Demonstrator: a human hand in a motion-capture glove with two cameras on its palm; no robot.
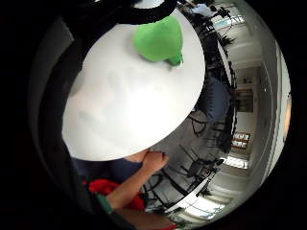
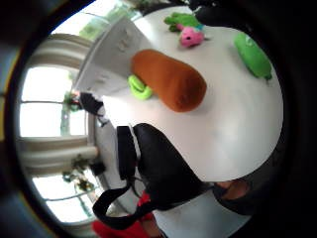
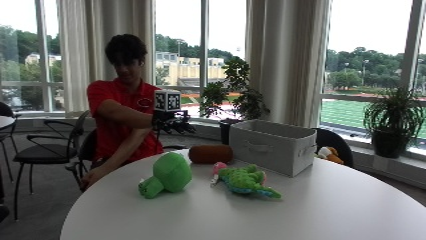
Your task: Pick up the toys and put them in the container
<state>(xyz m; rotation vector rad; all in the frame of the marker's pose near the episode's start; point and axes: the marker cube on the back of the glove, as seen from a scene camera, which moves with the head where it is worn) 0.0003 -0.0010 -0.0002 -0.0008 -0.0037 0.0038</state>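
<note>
Round white table (image 3: 319, 210) by windows: one grey container (image 3: 273, 145); beside it one brown toy (image 3: 210, 154), one green plush (image 3: 168, 176), one green-pink dragon toy (image 3: 245, 181). Gloved right hand (image 3: 174, 123) raised above the toys, grip unclear.

I see a smooth white desk (image 3: 346, 205) with a faint sheen, carrying soft plush cloth toys: a green one (image 3: 168, 175), a brown roll (image 3: 210, 154) and a green-and-pink one (image 3: 245, 181). The grey container (image 3: 273, 145) looks like matt fabric. My right hand (image 3: 174, 122) wears matt black cloth.
</note>
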